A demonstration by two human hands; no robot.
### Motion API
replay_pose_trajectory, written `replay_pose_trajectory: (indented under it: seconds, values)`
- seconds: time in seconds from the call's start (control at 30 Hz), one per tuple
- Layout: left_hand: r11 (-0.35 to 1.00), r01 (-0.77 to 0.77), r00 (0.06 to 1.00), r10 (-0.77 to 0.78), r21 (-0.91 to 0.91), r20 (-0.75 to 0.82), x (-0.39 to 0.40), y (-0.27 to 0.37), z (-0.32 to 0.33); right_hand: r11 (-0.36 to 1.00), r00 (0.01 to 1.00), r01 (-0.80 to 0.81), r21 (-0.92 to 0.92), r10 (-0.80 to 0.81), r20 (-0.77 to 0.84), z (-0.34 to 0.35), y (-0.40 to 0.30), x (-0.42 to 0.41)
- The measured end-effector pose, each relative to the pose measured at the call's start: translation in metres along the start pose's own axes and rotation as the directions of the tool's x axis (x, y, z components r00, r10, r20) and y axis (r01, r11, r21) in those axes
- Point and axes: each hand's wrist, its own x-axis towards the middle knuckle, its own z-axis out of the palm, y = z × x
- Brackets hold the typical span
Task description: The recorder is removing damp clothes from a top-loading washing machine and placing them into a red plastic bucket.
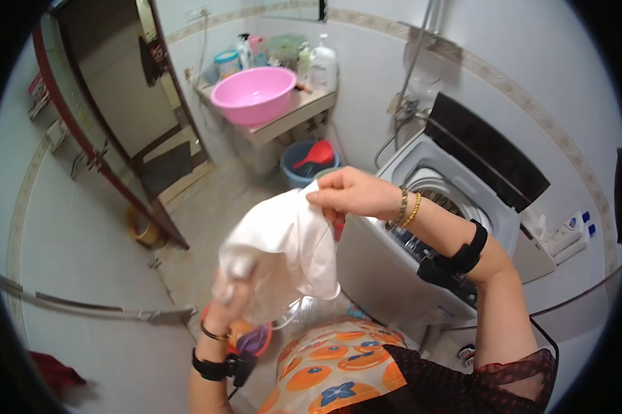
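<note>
A piece of white cloth (280,222), possibly a garment, hangs in folds between my two hands. At its upper right corner my right hand (355,194) pinches the edge between thumb and fingers. My left hand (233,290) is lower and blurred, gripping the cloth's left side; part of its fingers is hard to make out. To the right stands a top-loading washing machine (404,277) with its dark lid (487,150) raised. Dark contents show in its drum, partly hidden by my right forearm.
A pink basin (254,95) sits on the washstand (290,116) among bottles. Below is a blue bucket (295,168) with a red dipper (318,152). An orange basin (261,346) holding purple cloth lies by my left wrist. An open door (104,165) stands left; white bottles (569,238) are at right.
</note>
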Motion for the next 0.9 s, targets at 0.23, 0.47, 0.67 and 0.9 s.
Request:
replay_pose_trajectory:
  seconds: [0.23, 0.47, 0.67, 0.9]
  values:
    - [0.690, 0.481, 0.877, -0.367, -0.542, 0.311, -0.036, -0.070, -0.046, 0.707, 0.982, 0.182, -0.683, -0.096, 0.162, 0.014, 0.066, 0.023]
    - [0.596, 0.577, 0.713, -0.701, -0.558, -0.011, -0.086, -0.096, -0.077, 0.816, 0.999, 0.035, -0.577, -0.028, 0.021, -0.038, 0.089, 0.011]
    - [0.547, 0.682, 0.526, -0.828, -0.484, -0.194, -0.102, -0.153, -0.091, 0.897, 0.939, -0.321, -0.304, 0.258, -0.230, -0.135, 0.161, -0.018]
    - [0.342, 0.811, 0.501, -0.825, 0.474, -0.262, -0.156, -0.250, -0.059, 0.761, 0.843, -0.489, -0.425, 0.288, -0.454, -0.232, 0.291, -0.054]
